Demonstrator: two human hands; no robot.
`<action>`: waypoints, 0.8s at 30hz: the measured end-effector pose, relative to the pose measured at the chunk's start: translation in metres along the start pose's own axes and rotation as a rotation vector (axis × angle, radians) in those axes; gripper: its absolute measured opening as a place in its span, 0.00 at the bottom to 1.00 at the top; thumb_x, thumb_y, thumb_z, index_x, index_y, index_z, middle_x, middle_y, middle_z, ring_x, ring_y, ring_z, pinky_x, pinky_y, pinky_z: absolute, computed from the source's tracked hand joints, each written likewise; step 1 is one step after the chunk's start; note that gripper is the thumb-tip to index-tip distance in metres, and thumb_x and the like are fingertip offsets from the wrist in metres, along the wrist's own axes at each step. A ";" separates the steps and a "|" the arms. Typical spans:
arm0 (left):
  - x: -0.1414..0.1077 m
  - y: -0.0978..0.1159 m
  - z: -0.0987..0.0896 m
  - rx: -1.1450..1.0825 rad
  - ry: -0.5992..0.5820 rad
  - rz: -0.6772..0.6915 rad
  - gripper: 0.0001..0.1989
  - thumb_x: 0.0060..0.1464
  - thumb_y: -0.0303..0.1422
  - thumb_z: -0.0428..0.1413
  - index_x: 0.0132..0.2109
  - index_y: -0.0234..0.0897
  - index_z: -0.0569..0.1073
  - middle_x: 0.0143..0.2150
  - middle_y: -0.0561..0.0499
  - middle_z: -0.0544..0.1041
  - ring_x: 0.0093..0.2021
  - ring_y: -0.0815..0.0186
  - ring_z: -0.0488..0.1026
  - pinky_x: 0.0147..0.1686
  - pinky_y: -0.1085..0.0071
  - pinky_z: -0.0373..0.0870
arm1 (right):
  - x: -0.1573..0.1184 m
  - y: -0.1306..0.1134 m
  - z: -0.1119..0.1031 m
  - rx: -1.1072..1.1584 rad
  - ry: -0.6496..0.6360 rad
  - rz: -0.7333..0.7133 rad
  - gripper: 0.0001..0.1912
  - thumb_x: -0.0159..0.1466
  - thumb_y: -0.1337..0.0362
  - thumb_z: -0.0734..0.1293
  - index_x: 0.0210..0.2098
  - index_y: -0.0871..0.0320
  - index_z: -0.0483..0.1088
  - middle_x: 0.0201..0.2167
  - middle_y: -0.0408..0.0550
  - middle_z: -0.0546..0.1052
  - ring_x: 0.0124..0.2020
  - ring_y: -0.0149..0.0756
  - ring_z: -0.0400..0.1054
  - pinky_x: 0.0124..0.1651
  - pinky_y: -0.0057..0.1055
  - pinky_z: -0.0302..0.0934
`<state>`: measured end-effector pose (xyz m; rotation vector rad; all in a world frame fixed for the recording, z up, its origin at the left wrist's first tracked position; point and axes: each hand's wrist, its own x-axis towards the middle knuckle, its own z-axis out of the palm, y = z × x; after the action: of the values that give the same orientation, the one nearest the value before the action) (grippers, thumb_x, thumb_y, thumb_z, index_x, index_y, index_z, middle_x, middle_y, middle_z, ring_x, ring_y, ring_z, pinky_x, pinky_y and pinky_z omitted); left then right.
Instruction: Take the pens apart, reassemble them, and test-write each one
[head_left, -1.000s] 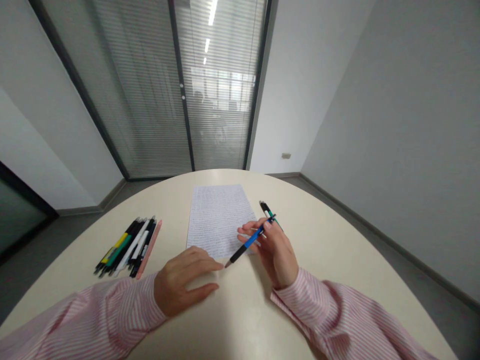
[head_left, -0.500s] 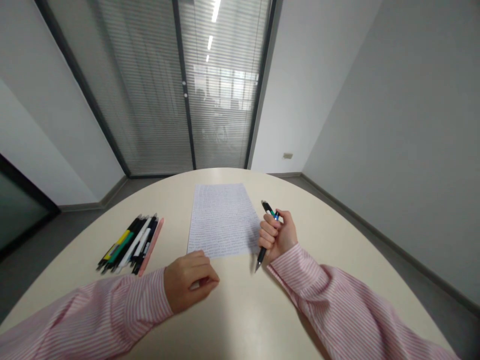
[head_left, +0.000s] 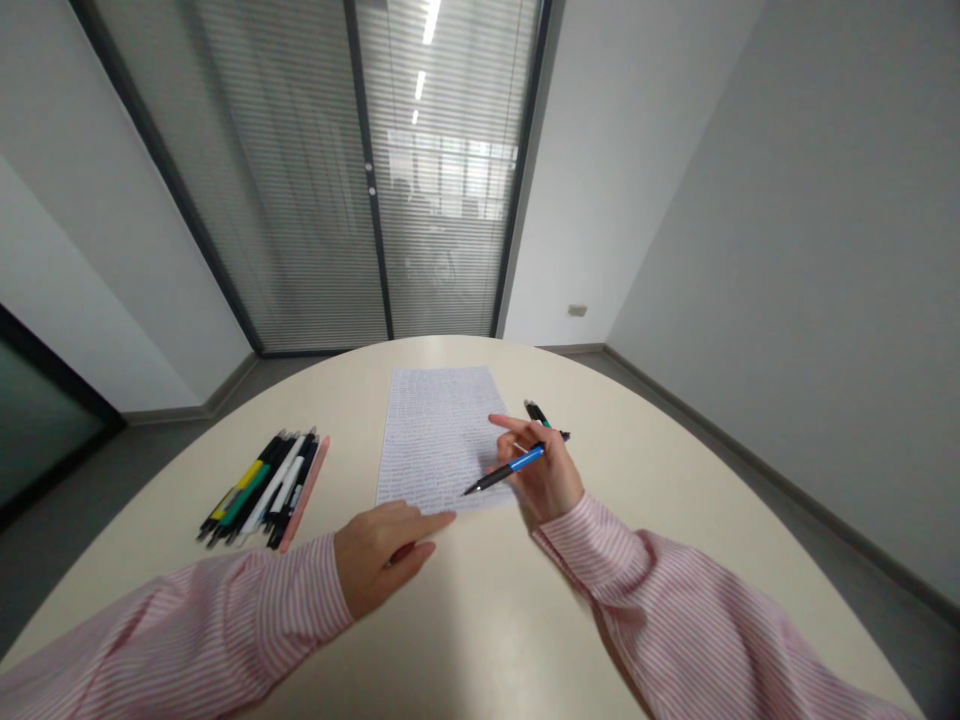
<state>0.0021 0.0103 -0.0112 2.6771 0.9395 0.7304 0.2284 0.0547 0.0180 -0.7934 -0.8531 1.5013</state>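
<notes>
A blue and black pen (head_left: 517,465) rests between the fingers of my right hand (head_left: 551,470), its tip pointing left over the lower part of a sheet of paper (head_left: 439,430). The sheet is covered in lines of handwriting. My right index finger sticks out to the left, above the pen. At the sheet's lower left edge lies my left hand (head_left: 382,550), holding nothing, index finger stretched out and thumb apart from it. Just beyond my right hand, a dark pen with a green part (head_left: 535,412) lies on the table, partly hidden.
On the left of the round cream table (head_left: 480,640) lies a bunch of several pens (head_left: 259,490), in yellow, green, white and black. A pink pen (head_left: 306,492) lies along its right side. Behind the table stand a glass partition with blinds (head_left: 442,270) and grey walls.
The pen in my right hand has swung from pointing steeply down to lying slanted with its tip leftward over the sheet. My right fist has loosened. The left index finger has stretched out.
</notes>
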 end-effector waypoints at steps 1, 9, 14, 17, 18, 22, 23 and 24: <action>0.000 0.000 0.001 0.007 0.000 -0.003 0.16 0.60 0.29 0.46 0.53 0.36 0.70 0.27 0.50 0.72 0.29 0.66 0.68 0.31 0.72 0.64 | 0.001 0.003 -0.002 -0.085 -0.001 0.009 0.23 0.60 0.50 0.58 0.35 0.63 0.73 0.14 0.42 0.68 0.13 0.28 0.60 0.19 0.27 0.62; -0.003 -0.002 0.005 0.012 0.026 -0.014 0.15 0.60 0.29 0.45 0.51 0.35 0.71 0.30 0.49 0.73 0.31 0.66 0.68 0.32 0.71 0.66 | -0.003 0.015 -0.005 -0.425 0.036 -0.070 0.16 0.47 0.59 0.74 0.27 0.58 0.65 0.12 0.32 0.63 0.10 0.22 0.53 0.10 0.20 0.55; -0.003 -0.003 0.006 0.024 0.028 -0.006 0.17 0.60 0.30 0.45 0.54 0.35 0.69 0.29 0.49 0.72 0.30 0.66 0.68 0.32 0.72 0.66 | -0.007 0.019 -0.003 -0.528 -0.060 0.018 0.14 0.53 0.58 0.66 0.36 0.59 0.69 0.21 0.42 0.73 0.19 0.30 0.66 0.13 0.25 0.64; -0.002 -0.003 0.007 0.042 0.020 0.010 0.17 0.61 0.29 0.44 0.53 0.35 0.70 0.29 0.49 0.72 0.31 0.66 0.68 0.32 0.71 0.66 | -0.009 0.020 -0.005 -0.735 -0.077 -0.013 0.11 0.51 0.60 0.69 0.24 0.58 0.64 0.15 0.37 0.67 0.11 0.25 0.59 0.07 0.20 0.55; -0.002 -0.003 0.007 0.046 0.020 0.012 0.17 0.61 0.29 0.43 0.53 0.35 0.70 0.29 0.49 0.71 0.30 0.66 0.68 0.32 0.71 0.66 | -0.009 0.021 -0.005 -0.784 -0.076 -0.017 0.12 0.51 0.59 0.69 0.22 0.57 0.61 0.12 0.34 0.64 0.08 0.23 0.55 0.06 0.19 0.50; -0.002 -0.003 0.008 0.047 0.027 0.015 0.17 0.61 0.29 0.43 0.53 0.35 0.70 0.29 0.49 0.71 0.30 0.66 0.68 0.32 0.71 0.66 | -0.010 0.021 -0.006 -0.826 -0.123 -0.006 0.11 0.56 0.58 0.65 0.25 0.57 0.60 0.12 0.33 0.64 0.06 0.24 0.56 0.05 0.19 0.49; -0.003 -0.003 0.007 0.045 0.026 0.015 0.17 0.61 0.29 0.43 0.53 0.35 0.70 0.30 0.49 0.71 0.31 0.66 0.68 0.32 0.71 0.66 | -0.010 0.021 -0.006 -0.828 -0.134 -0.013 0.11 0.55 0.58 0.66 0.25 0.57 0.61 0.13 0.34 0.65 0.07 0.24 0.57 0.06 0.19 0.50; -0.003 -0.003 0.007 0.043 0.021 0.017 0.17 0.61 0.29 0.43 0.53 0.35 0.70 0.30 0.49 0.72 0.31 0.66 0.68 0.33 0.71 0.66 | -0.010 0.021 -0.006 -0.844 -0.139 -0.026 0.11 0.54 0.59 0.67 0.24 0.57 0.61 0.14 0.33 0.64 0.07 0.24 0.58 0.06 0.18 0.50</action>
<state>0.0022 0.0109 -0.0197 2.7229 0.9498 0.7516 0.2243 0.0437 -0.0031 -1.2779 -1.6366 1.1544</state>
